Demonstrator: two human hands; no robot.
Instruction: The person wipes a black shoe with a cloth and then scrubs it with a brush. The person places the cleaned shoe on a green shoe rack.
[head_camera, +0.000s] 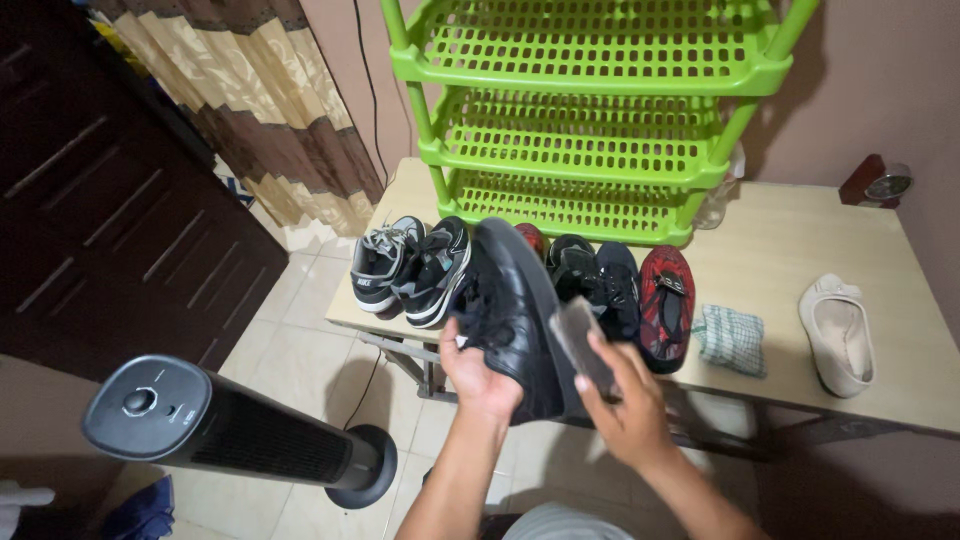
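Right hand (628, 405) — black shoe (515, 310) upright, toe-up.

On the pale wooden worktop (800, 260), a green plastic slatted shelf rack (590, 120) stands at the back. Before it runs a row of shoes: grey-and-black sneakers (410, 265) leftmost, black sneakers (598, 282), then a red slipper (667, 305). Right of that lies a checked folded cloth (732, 340), then a beige flat shoe (838, 333). A black tower fan (230, 425) leans on the floor, left.

Place: you're in a home room.
Ahead of your hands: green plastic shoe rack (590, 120) on a wooden table (800, 260).
Far left: patterned curtain (250, 110), dark wooden door (100, 200).
Below left: tower fan (230, 425) on tiled floor (300, 350).
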